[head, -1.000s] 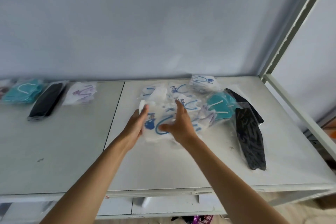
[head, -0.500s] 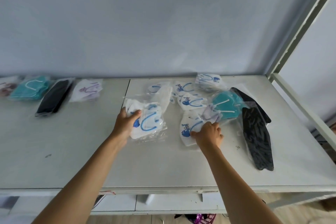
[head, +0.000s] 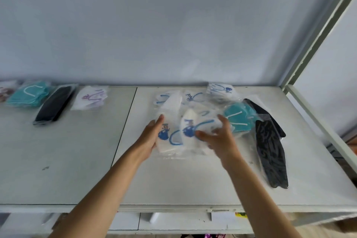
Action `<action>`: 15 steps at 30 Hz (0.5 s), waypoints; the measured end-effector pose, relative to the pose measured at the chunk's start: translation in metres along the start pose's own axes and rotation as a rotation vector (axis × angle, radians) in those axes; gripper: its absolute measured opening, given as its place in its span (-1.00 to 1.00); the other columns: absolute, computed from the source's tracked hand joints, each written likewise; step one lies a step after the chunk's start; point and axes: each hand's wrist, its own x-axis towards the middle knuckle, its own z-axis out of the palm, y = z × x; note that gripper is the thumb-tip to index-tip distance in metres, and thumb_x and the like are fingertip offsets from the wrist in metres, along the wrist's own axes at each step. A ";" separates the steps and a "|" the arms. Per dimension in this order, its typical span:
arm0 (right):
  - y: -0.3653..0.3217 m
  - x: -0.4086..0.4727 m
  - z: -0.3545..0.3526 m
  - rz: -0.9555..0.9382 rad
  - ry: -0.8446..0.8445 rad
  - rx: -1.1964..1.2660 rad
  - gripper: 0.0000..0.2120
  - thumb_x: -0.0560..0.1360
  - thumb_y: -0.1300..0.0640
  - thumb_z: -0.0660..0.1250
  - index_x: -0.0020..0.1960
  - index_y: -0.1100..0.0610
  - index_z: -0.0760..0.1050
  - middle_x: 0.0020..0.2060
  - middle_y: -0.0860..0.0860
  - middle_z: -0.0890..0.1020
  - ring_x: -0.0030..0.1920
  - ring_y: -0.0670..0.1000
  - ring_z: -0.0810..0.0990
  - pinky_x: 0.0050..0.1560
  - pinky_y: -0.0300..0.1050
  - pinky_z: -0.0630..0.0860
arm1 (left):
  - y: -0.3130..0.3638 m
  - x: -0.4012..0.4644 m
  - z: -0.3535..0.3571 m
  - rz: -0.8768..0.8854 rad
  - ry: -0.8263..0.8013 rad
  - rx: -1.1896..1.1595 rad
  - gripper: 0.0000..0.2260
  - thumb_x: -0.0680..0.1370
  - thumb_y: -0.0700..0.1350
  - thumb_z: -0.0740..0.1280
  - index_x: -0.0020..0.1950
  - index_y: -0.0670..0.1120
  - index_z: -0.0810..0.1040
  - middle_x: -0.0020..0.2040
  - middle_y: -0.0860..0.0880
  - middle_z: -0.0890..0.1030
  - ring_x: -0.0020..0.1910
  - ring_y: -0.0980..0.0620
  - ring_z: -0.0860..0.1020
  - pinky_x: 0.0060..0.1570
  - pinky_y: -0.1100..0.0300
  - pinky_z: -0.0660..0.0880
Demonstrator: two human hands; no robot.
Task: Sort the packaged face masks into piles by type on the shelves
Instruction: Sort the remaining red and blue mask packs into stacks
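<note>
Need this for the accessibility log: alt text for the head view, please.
A person's left hand and right hand each hold a packaged white mask with blue print above a white shelf, by a mixed heap of white, teal and black masks. Sorted piles lie far left.

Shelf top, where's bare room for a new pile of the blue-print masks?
Bare: the shelf in front of the black pile and purple-print pile, left of the left hand. Also the front strip. Crowded: the unsorted heap by the teal mask.
</note>
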 end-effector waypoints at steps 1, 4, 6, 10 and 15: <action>0.002 0.003 0.016 -0.012 -0.034 -0.099 -0.18 0.28 0.31 0.56 0.40 0.11 0.21 -0.07 0.06 0.46 -0.06 0.06 0.47 -0.09 -0.10 0.49 | 0.000 0.000 0.004 -0.006 -0.047 -0.023 -0.64 0.58 0.17 0.23 0.14 -0.08 0.56 0.02 -0.12 0.68 -0.02 -0.09 0.65 0.03 0.02 0.56; 0.009 0.019 0.042 -0.059 -0.142 -0.402 -0.23 0.29 0.08 0.57 0.39 0.11 0.27 0.09 0.10 0.53 0.10 0.08 0.53 0.02 -0.17 0.40 | -0.002 0.001 0.005 0.095 0.016 0.010 -0.61 0.46 0.03 0.44 0.19 -0.15 0.53 0.07 -0.20 0.66 -0.02 -0.15 0.65 0.05 -0.04 0.59; 0.010 0.041 0.043 -0.124 -0.128 -0.512 -0.45 0.38 -0.09 0.48 0.29 0.11 0.46 0.12 0.09 0.56 0.08 0.06 0.55 -0.03 -0.20 0.38 | -0.001 0.005 -0.004 0.149 0.167 0.006 -0.71 0.47 -0.19 0.45 0.15 -0.20 0.50 0.01 -0.20 0.64 -0.16 -0.08 0.63 -0.12 0.10 0.59; -0.001 0.109 0.019 -0.222 0.185 -1.024 -0.53 0.55 -0.17 0.19 0.22 0.16 0.53 0.29 0.18 0.43 0.30 0.18 0.39 0.25 0.03 0.38 | 0.003 0.013 -0.037 0.197 0.313 -0.038 -0.82 0.49 -0.25 0.41 0.05 -0.13 0.50 -0.06 -0.17 0.61 -0.21 -0.02 0.58 -0.11 0.11 0.54; -0.005 0.164 0.011 0.062 -0.014 -1.502 -0.08 0.40 -0.42 0.21 0.49 0.23 0.20 0.51 0.26 0.09 0.51 0.27 0.05 0.46 0.14 0.06 | -0.004 0.017 -0.063 0.201 0.340 0.003 -0.80 0.47 -0.22 0.44 0.05 -0.12 0.52 0.01 -0.20 0.62 -0.06 -0.12 0.59 0.08 -0.06 0.53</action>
